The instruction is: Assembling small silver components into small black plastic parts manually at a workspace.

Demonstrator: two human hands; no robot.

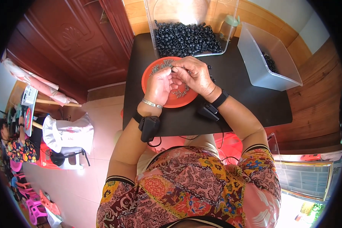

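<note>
Over an orange-red round plate (145, 78), my left hand (159, 86) and my right hand (197, 77) meet at their fingertips. Pinched between the right thumb and forefinger is a small dark piece (174, 69), mostly hidden by the fingers. The left thumb and forefinger are closed against the same spot, and whatever they hold is covered. Many small grey metal-looking pieces (181, 91) lie on the plate below both hands. Behind the plate, a clear bin (151, 22) holds a heap of small black ring-like parts (188, 38). Several loose black parts lie beside my right hand.
The dark table (250, 108) carries a second translucent bin (271, 78) at the right with some black parts inside. A jar with a pale green lid (228, 27) stands behind the clear bin. At far left, another person (21, 150) sits near a white sack (67, 133).
</note>
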